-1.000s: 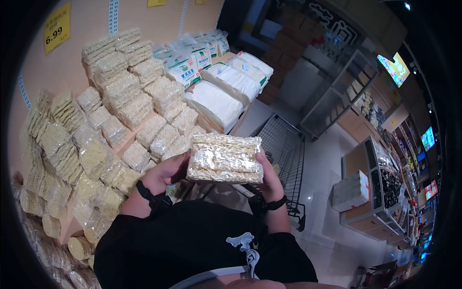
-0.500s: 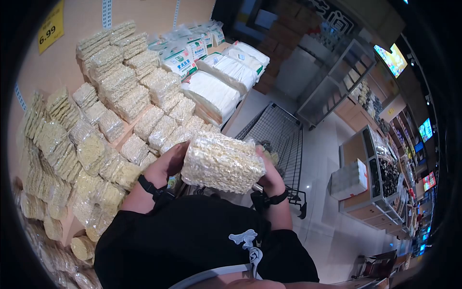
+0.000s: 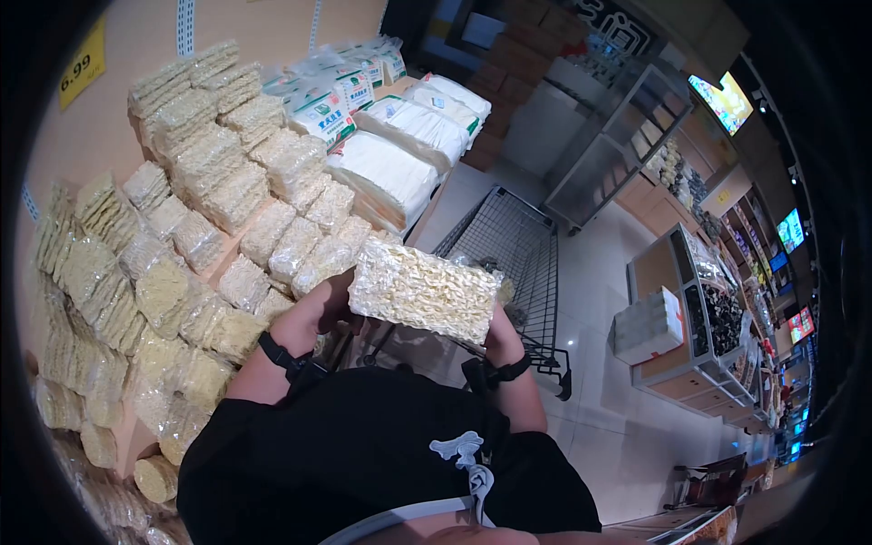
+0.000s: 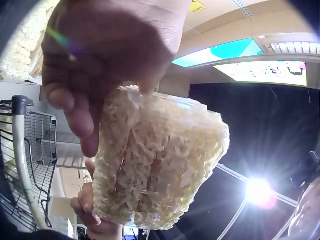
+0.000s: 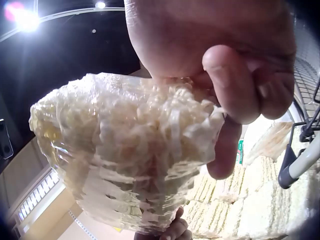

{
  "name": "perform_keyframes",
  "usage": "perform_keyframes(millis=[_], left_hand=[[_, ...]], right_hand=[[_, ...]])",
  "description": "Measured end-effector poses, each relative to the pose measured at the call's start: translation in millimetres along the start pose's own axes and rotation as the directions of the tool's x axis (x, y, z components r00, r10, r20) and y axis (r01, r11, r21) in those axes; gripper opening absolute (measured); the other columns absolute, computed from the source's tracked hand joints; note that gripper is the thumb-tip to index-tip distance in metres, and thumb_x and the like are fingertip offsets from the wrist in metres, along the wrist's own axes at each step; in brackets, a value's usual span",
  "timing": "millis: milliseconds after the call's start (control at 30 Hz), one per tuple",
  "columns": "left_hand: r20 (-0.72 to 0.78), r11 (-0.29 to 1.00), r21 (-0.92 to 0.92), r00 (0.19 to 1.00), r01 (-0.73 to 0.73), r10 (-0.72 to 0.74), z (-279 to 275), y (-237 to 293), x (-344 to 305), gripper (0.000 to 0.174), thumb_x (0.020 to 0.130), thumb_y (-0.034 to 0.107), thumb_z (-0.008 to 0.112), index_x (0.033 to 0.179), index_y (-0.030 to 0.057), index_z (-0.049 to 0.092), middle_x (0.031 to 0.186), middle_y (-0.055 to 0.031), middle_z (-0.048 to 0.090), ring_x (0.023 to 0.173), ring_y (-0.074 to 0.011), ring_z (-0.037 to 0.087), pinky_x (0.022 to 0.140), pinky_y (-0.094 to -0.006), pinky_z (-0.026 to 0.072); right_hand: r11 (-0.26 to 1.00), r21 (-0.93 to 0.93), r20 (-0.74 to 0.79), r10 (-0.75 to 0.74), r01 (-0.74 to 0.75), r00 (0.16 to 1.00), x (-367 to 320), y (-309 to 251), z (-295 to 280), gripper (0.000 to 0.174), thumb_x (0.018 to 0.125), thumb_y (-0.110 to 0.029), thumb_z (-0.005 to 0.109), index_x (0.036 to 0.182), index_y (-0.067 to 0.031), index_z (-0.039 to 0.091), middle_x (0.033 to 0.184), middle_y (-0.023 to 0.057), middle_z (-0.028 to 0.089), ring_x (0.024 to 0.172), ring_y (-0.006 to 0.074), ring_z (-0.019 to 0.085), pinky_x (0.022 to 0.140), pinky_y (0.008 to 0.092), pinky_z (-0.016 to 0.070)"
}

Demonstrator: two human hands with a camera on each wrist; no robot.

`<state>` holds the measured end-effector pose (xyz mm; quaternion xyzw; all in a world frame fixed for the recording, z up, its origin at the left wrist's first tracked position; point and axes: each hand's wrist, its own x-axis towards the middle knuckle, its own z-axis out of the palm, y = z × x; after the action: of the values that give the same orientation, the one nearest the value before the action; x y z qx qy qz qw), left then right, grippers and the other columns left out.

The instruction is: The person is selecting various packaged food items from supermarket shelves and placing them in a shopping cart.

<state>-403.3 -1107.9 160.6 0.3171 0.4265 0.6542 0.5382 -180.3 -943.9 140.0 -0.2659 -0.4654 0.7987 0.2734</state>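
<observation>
A block of dried noodle cakes [image 3: 425,292] in clear plastic film is held in front of the chest, broad wavy face towards the head camera. My left hand [image 3: 338,300] grips one end of it and my right hand [image 3: 502,331] the other. In the left wrist view, the left thumb and fingers [image 4: 82,120] hold the pack [image 4: 160,155] at its end, with stacked layers showing through the film. The right wrist view has the right fingers [image 5: 235,85] curled around the near end of the pack [image 5: 135,135].
Stacked noodle packs [image 3: 213,163] fill the sloping shelf on the left. Behind lie white bagged packs [image 3: 381,173]. A wire shopping cart [image 3: 513,245] stands just beyond the hands. A display counter [image 3: 699,318] with a white box [image 3: 649,320] is on the right.
The noodle pack has turned in both hands: its layered side faced the head camera, and now its broad face does. Both hands keep their grip. The head view has shifted slightly.
</observation>
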Motion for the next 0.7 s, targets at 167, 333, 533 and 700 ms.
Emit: perform_keyframes(millis=[167,333,533,700], left_hand=[[0.12,0.949,0.183,0.952,0.258,-0.282,-4,1,18,0.051,0.092,0.053,0.038,0.115,0.0096,0.055,0.088,-0.0031,0.065,0.064,-0.013,0.057,0.053,-0.0245,0.0415],[0.112,0.998,-0.066,0.994,-0.005,0.013,-27,-19,-2,0.042,0.094,0.034,0.038,0.123,0.0056,0.049,0.104,-0.0041,0.06,0.084,-0.0127,0.056,0.067,-0.0266,0.0437],[0.166,0.999,-0.03,0.986,-0.024,0.029,-36,-13,-10,0.038,0.095,0.014,0.038,0.131,0.0017,0.039,0.12,-0.0073,0.052,0.104,-0.0155,0.052,0.086,-0.0294,0.0428],[0.45,0.972,-0.076,0.862,-0.223,0.233,-38,-8,-12,0.041,0.093,0.012,0.041,0.132,0.0024,0.038,0.117,-0.0076,0.053,0.104,-0.0173,0.052,0.085,-0.0296,0.0429]], right_hand=[[0.98,0.189,0.171,-0.095,0.062,0.981,-8,6,-14,0.037,0.097,-0.022,0.043,0.122,0.0051,0.048,0.117,0.0146,0.058,0.101,0.0194,0.061,0.087,0.0317,0.0505],[0.996,0.059,0.05,0.059,-0.062,0.997,9,15,-21,0.041,0.098,-0.029,0.039,0.122,0.0027,0.047,0.102,0.0121,0.063,0.069,0.0145,0.063,0.054,0.0252,0.0518],[0.987,0.0,0.156,0.16,-0.162,0.975,5,-6,0,0.049,0.098,-0.041,0.031,0.123,-0.0012,0.046,0.085,0.0092,0.064,0.038,0.0105,0.05,0.028,0.0189,0.0349],[0.985,-0.027,0.185,0.174,-0.172,0.967,9,-5,-2,0.051,0.098,-0.043,0.028,0.124,-0.0015,0.045,0.086,0.009,0.064,0.039,0.0109,0.051,0.028,0.0188,0.0359]])
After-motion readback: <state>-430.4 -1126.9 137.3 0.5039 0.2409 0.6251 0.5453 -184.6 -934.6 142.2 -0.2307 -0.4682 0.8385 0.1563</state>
